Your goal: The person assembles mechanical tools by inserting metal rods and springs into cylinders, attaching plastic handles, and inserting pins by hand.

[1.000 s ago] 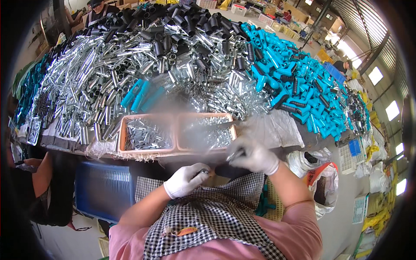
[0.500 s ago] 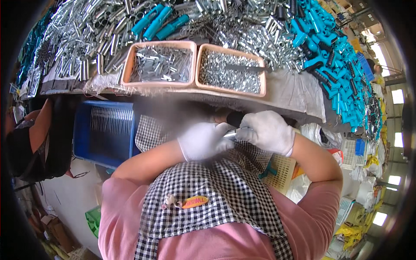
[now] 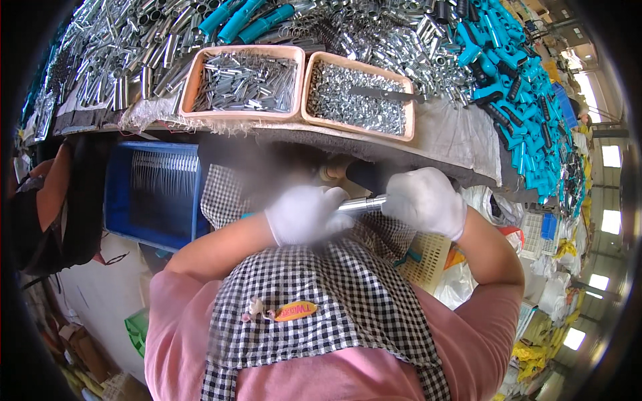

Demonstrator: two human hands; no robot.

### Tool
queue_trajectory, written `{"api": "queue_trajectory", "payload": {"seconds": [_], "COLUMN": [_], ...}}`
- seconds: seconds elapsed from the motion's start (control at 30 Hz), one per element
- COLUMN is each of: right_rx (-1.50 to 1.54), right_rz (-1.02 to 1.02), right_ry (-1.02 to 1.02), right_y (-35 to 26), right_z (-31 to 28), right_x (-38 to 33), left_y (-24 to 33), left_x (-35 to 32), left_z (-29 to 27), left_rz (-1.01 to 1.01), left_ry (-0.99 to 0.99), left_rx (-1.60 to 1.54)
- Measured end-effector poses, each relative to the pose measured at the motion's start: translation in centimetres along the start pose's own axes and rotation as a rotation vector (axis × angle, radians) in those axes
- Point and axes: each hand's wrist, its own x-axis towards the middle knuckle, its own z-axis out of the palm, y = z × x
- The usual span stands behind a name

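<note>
Both my hands wear white gloves and meet over my lap, below the table edge. My left hand (image 3: 306, 214) and my right hand (image 3: 425, 200) each grip one end of a short shiny metal tube (image 3: 362, 204) held level between them. Just above, on the table, stand two orange trays: the left tray (image 3: 194, 75) holds thin metal pins, the right tray (image 3: 408, 100) holds small metal parts with a flat grey blade lying on top.
Behind the trays lie heaps of silver tubes (image 3: 120, 60) and turquoise plastic handles (image 3: 515, 73). A blue crate (image 3: 117, 200) stands under the table at the left. Another person's arm (image 3: 53, 194) shows at the far left. White bags and a basket (image 3: 428, 260) sit at my right.
My hands came down from the tray's edge to my lap and closed together on the metal tube. The view tilted down, so the table now sits higher.
</note>
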Motion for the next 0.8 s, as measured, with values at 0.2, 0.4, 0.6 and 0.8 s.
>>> {"api": "queue_trajectory", "payload": {"seconds": [0.2,0.4,0.6,0.8], "right_rx": [0.124,0.109,0.001,0.177], "right_rz": [0.028,-0.106,-0.409,-0.437], "right_ry": [0.044,0.160,0.126,0.332], "right_y": [-0.5,-1.0,-3.2,-0.9], "right_z": [0.7,0.5,0.0,2.8], "right_x": [-0.3,-0.4,-0.4,-0.2], "left_y": [-0.7,2.0,1.1,1.1], "left_x": [0.5,0.4,1.2,0.7], "left_z": [0.3,-1.9,-6.5,-5.2], "left_rz": [0.023,-0.004,-0.272,-0.314], "left_ry": [0.020,0.004,-0.762,-0.679], "left_rx": [0.009,0.060,-0.613,-0.525]}}
